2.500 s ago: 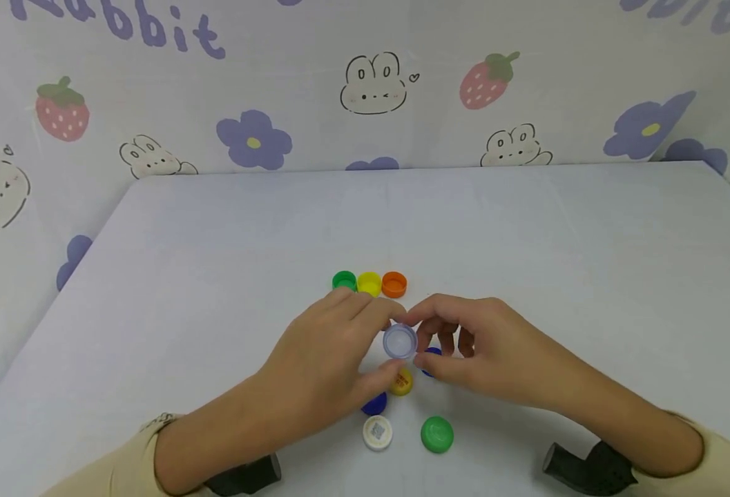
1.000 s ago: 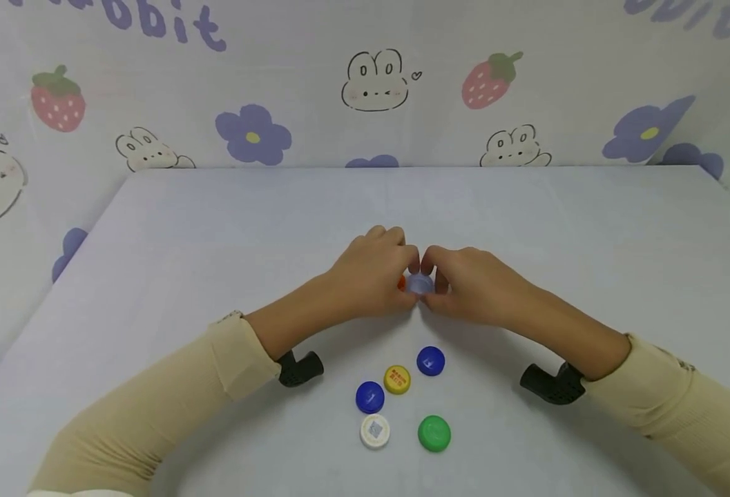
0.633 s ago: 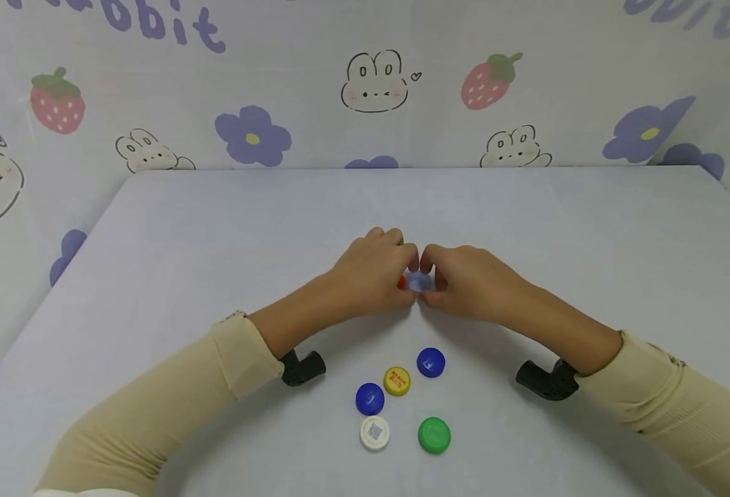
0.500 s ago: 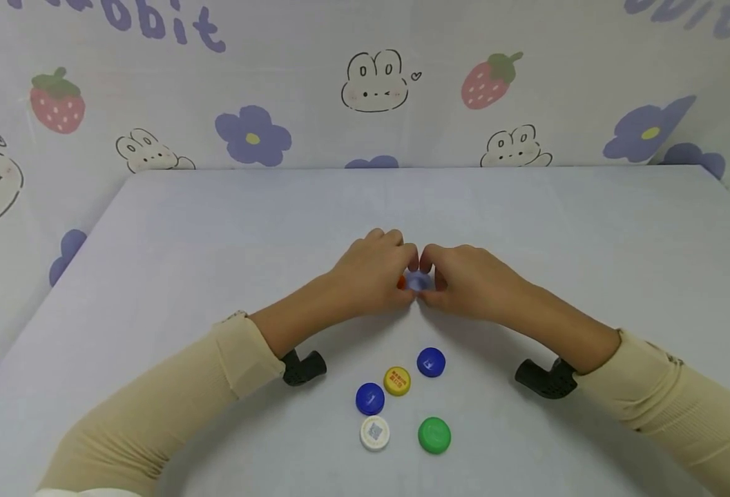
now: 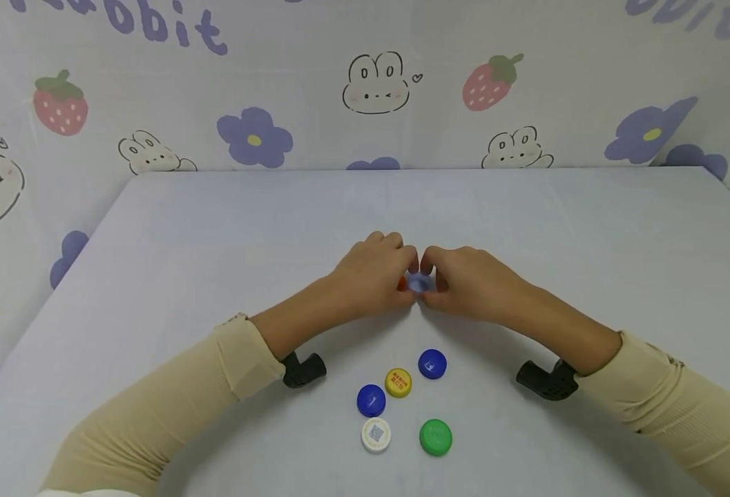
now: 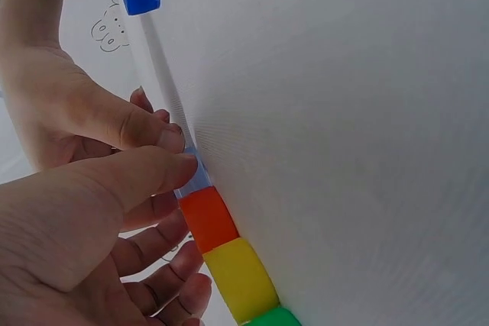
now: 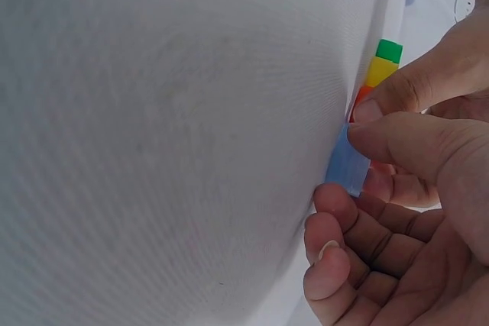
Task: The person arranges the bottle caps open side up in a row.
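A pale translucent bottle cap [image 5: 419, 283] rests on the white table at the right end of a row of caps. My left hand [image 5: 372, 275] pinches it between thumb and finger from the left. From the right, my right hand [image 5: 473, 284] pinches the same cap, and the thumbs nearly meet at its near side. Beside it in the left wrist view stand an orange cap [image 6: 208, 219], a yellow cap [image 6: 243, 280] and a green cap [image 6: 275, 317], touching in line. The left hand hides most of that row in the head view.
Nearer to me lie two blue caps [image 5: 432, 364], a yellow cap with red print [image 5: 398, 382], a white cap with a printed code [image 5: 376, 435] and a green cap [image 5: 436, 437]. Patterned cloth [image 5: 315, 83] hangs behind the table's far edge.
Compared with 2.5 s ago, both hands have carried the translucent cap away from me and set it beside the orange cap. Over the last half second the hands have barely moved.
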Motion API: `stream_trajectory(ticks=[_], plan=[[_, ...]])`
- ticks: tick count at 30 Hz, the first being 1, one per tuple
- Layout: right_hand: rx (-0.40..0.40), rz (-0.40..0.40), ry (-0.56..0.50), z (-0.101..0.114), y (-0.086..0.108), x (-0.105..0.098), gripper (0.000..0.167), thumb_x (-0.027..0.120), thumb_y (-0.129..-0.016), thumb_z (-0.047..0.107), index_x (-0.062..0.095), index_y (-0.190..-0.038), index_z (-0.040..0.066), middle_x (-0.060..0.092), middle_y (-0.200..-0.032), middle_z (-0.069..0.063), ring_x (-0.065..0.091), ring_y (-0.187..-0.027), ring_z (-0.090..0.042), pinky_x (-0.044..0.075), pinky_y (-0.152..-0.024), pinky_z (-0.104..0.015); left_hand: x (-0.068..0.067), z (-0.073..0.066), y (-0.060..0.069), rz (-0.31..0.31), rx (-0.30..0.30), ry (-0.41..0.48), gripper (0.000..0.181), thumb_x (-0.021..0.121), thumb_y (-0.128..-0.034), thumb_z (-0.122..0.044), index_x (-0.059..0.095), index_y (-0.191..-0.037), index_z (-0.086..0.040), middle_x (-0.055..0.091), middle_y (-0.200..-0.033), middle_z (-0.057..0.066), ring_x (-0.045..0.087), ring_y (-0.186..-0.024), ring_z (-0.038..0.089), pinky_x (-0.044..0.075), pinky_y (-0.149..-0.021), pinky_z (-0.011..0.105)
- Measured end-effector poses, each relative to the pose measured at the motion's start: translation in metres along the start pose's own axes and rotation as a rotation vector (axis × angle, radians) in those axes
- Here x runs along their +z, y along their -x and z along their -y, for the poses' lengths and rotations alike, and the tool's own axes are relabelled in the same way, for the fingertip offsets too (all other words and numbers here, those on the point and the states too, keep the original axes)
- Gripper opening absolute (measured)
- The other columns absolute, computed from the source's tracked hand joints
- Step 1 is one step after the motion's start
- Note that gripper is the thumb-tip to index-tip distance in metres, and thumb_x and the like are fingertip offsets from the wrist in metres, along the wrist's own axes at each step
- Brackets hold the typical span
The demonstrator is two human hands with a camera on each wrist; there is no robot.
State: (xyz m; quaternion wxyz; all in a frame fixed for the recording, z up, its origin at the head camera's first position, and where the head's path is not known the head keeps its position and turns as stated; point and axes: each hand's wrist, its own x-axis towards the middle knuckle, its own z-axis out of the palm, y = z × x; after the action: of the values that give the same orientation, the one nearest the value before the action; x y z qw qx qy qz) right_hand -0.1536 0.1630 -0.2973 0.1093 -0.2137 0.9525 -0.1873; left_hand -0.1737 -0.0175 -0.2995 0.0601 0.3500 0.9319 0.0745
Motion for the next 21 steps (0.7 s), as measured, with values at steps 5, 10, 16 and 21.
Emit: stream_trajectory(ticks=[5, 10, 16, 21], plan=[[0.016, 0.003, -0.002, 0.0, 0.0, 0.0, 0.031, 0.075, -0.091, 0.015, 0.062, -0.115, 0.001, 0.06, -0.074, -0.004, 0.055, -0.066, -0.019, 0.045, -0.061, -0.031, 0.0, 0.0, 0.0, 0.003, -0.002, 0.005, 0.033, 0.075, -0.0939, -0.029, 0.067, -0.119, -0.01, 0.057, -0.101, 0.004, 0.05, -0.094, 0.021, 0.042, -0.075, 0.029], [0.034, 0.009, -0.005, 0.002, 0.003, -0.002, 0.041, 0.077, -0.09, 0.018, 0.06, -0.123, 0.0, 0.062, -0.077, -0.004, 0.057, -0.068, -0.019, 0.047, -0.062, -0.031, 0.001, 0.0, 0.002, 0.004, -0.016, 0.003, 0.041, 0.075, -0.0934, -0.03, 0.064, -0.126, -0.008, 0.058, -0.104, 0.005, 0.051, -0.096, 0.022, 0.044, -0.077, 0.03], [0.041, -0.019, 0.042, 0.009, 0.019, -0.006, 0.043, 0.078, -0.09, 0.023, 0.061, -0.124, 0.002, 0.065, -0.079, -0.002, 0.057, -0.068, -0.019, 0.048, -0.061, -0.031, -0.004, -0.003, 0.013, -0.043, -0.016, -0.013, 0.042, 0.075, -0.093, -0.031, 0.064, -0.127, -0.009, 0.059, -0.106, 0.004, 0.05, -0.099, 0.021, 0.045, -0.08, 0.03], [-0.032, -0.048, 0.101, 0.017, 0.039, -0.008, 0.027, 0.077, -0.09, 0.023, 0.071, -0.11, 0.006, 0.065, -0.077, 0.004, 0.057, -0.07, -0.016, 0.049, -0.063, -0.031, -0.008, -0.013, 0.03, -0.035, 0.039, 0.028, 0.032, 0.075, -0.0929, -0.03, 0.069, -0.117, -0.011, 0.06, -0.105, 0.002, 0.05, -0.096, 0.02, 0.044, -0.079, 0.03]])
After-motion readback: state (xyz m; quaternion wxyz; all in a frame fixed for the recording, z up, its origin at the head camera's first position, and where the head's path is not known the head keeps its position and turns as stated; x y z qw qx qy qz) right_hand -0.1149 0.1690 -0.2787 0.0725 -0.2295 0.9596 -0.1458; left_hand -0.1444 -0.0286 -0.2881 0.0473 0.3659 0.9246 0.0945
